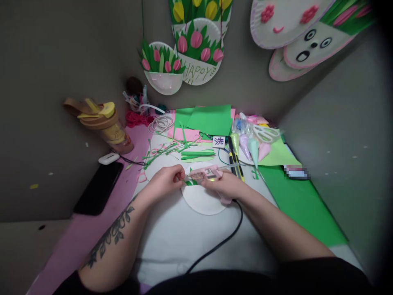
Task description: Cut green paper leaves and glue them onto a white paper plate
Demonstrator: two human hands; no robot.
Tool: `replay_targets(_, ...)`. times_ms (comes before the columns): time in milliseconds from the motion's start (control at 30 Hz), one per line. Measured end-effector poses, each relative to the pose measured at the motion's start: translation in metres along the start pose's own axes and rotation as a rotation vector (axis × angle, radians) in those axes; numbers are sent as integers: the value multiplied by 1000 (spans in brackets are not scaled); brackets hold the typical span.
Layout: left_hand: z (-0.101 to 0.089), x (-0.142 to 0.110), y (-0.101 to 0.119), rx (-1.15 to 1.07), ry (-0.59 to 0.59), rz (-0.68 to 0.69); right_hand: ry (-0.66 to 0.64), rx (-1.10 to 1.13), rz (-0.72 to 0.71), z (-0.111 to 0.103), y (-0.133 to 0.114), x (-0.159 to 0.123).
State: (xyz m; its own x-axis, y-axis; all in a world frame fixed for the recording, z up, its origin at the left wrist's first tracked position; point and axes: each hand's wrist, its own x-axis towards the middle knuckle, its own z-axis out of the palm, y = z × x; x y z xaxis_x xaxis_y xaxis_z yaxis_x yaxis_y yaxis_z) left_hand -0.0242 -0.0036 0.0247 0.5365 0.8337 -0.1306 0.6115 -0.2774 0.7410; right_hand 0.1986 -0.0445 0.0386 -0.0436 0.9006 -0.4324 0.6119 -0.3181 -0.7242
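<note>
My right hand (225, 184) is wrapped round a pink hot glue gun (199, 175), with a clear glue stick out of its back and its nozzle pointing left. Under it lies a white paper plate (205, 205), with small green paper leaves (192, 182) at its upper left edge. My left hand (166, 182) is closed in a pinch on the end of a green leaf there, close to the nozzle; the fingertips partly hide it. Just beyond are long cut green paper leaves (198, 155) in a small pile.
Green paper scraps (167, 150), green sheets (211, 119), utility knives (235, 159), white scissors (266, 133) and piping bags (244, 145) lie beyond. A phone (98, 188) and a cup (107, 127) are left. A black cord (221, 243) runs toward me. Tulip plates (196, 53) hang behind.
</note>
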Motion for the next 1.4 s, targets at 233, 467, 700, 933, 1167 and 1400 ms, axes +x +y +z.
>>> replay_targets(233,-1,-2,4,54,-31,-8,-10,-122,4,3,1,0)
replay_targets(467,-2,-3,5,64,-58,-7,-68,-194,-37,4,0,3)
replay_targets(700,-5,-3,10,56,-68,8,-87,-206,-13,4,-5,2)
replay_targets(933,-3,-3,5,51,-62,14,-74,-213,32,5,-1,3)
replay_targets(1167,-2,-2,3,9,-51,18,-4,-202,-134,5,-2,4)
replay_targets(1400,6,6,-6,-19,46,-5,93,120,106,3,11,10)
